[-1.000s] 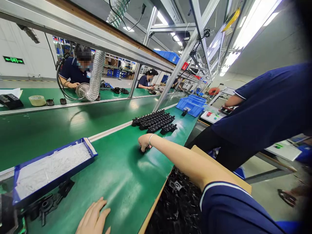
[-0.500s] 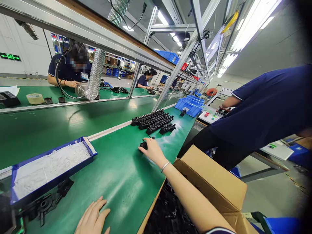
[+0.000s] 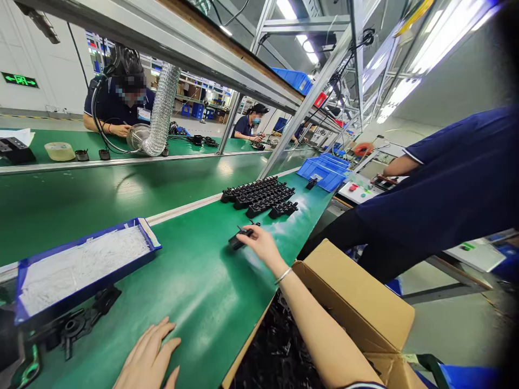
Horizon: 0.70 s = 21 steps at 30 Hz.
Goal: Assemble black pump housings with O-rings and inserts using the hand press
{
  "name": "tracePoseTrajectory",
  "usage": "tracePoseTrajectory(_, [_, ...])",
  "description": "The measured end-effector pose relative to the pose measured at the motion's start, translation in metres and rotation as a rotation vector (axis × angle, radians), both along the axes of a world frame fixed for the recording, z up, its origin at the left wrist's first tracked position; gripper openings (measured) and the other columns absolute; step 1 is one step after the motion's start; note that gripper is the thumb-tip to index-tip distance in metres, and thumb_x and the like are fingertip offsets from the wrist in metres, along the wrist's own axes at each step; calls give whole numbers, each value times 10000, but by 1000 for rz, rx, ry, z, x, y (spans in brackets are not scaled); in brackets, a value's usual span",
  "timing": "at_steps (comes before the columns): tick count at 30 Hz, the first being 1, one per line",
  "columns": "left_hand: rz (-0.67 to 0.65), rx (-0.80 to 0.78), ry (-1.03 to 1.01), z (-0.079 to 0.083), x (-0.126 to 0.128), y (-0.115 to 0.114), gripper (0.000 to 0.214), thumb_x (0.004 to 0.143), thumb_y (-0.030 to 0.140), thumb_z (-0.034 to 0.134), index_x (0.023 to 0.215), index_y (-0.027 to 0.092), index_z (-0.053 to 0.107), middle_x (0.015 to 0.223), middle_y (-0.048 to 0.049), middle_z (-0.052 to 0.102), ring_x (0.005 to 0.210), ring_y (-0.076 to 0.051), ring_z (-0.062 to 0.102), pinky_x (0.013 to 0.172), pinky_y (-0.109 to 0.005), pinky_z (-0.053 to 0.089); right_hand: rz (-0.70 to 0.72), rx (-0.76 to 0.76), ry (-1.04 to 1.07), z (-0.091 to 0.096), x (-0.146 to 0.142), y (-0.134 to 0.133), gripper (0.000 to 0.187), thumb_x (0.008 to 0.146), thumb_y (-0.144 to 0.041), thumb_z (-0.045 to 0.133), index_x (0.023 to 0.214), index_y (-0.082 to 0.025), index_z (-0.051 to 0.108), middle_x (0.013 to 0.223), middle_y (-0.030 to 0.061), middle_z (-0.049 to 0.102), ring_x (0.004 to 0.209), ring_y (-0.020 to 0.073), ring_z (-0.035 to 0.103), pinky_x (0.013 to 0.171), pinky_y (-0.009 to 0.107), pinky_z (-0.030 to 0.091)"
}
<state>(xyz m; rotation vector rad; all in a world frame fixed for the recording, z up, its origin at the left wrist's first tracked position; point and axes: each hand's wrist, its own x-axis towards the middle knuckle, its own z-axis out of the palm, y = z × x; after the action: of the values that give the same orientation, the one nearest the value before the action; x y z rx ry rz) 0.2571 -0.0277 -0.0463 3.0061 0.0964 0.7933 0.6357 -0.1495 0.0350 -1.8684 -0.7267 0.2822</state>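
Between the thumb and fingers of my right hand (image 3: 263, 246) is a small black plastic part (image 3: 238, 241), tilted, just over or touching the green bench top (image 3: 194, 286). Its far end partly shows past my fingers. Beyond it, several like black parts (image 3: 259, 195) stand in close rows. My left hand (image 3: 149, 354) lies on the bench at the bottom, fingers stretched out, holding nothing. Left of it are black plastic pieces (image 3: 75, 327) beside a blue tray (image 3: 156, 246) filled with thin white strips (image 3: 85, 265).
Under my right forearm an open cardboard box (image 3: 357, 292) holds many black parts (image 3: 279, 346). Blue crates (image 3: 324, 170) stand at the bench's far end, with one black part (image 3: 312, 183) before them. A person (image 3: 441, 173) stands at right; others sit across the bench.
My right hand has tipped the black part up, so more of it shows at the left of my fingers. My left hand stays flat on the bench. The view has shifted slightly.
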Motion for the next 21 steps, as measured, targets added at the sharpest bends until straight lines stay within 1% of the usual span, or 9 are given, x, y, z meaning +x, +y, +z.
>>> tracePoseTrajectory(3, [-9,11,-31,4,1,0,295,940,410,535,1163,238,624,1230,-91,691,1156,-244,675,877,-330,624,86,113,229,26,9,-9,505,786,-655,682,974,-187,691,991,105,735,951,270,702,909,469,577])
tracePoseTrajectory(4, [-10,13,-54,5,2,0,284,950,407,512,1147,239,629,1211,-89,700,1137,-238,685,863,-323,628,113,142,287,35,10,-12,506,788,-665,681,960,-190,696,1004,103,739,949,258,707,902,449,586])
tracePoseTrajectory(7, [-9,21,-155,11,5,0,277,975,394,441,1085,242,645,1121,-80,735,1046,-218,726,798,-298,642,160,197,392,56,8,-21,466,747,-636,755,924,-208,705,988,78,750,935,240,714,887,420,601])
tracePoseTrajectory(10, [5,29,-207,16,8,-2,294,984,385,407,1060,235,648,1089,-81,746,1009,-214,738,772,-301,646,184,217,421,68,2,-25,444,752,-628,759,925,-222,707,994,65,750,947,239,711,870,411,606])
tracePoseTrajectory(12, [13,32,-201,19,8,-4,303,984,387,403,1064,229,649,1095,-84,746,1009,-214,739,769,-306,647,186,206,400,70,0,-25,478,749,-667,736,934,-227,707,1024,66,744,971,244,704,870,409,601])
tracePoseTrajectory(14, [20,29,-193,20,7,-5,308,985,392,402,1066,230,651,1100,-81,747,1017,-210,736,775,-301,645,174,169,346,65,-3,-22,543,750,-715,695,974,-221,708,1042,75,735,975,251,697,869,418,591])
tracePoseTrajectory(16, [19,26,-189,19,7,-4,308,986,391,401,1063,236,655,1101,-75,748,1025,-205,733,783,-295,643,143,106,254,52,-9,-17,569,747,-691,707,1042,-204,702,998,84,731,925,262,695,856,446,580])
tracePoseTrajectory(19, [-1,39,-185,8,8,0,295,979,393,418,1042,250,668,1089,-65,754,1004,-209,741,761,-297,650,41,1,38,16,-22,-9,548,664,-540,830,1053,-179,693,859,79,706,840,293,668,877,538,534])
tracePoseTrajectory(21, [-25,58,-169,-5,8,3,292,967,427,448,1046,263,677,1099,-56,755,989,-219,745,736,-304,658,-43,-42,-127,-10,-30,-4,498,650,-481,838,1015,-179,684,871,95,689,895,330,639,945,600,470])
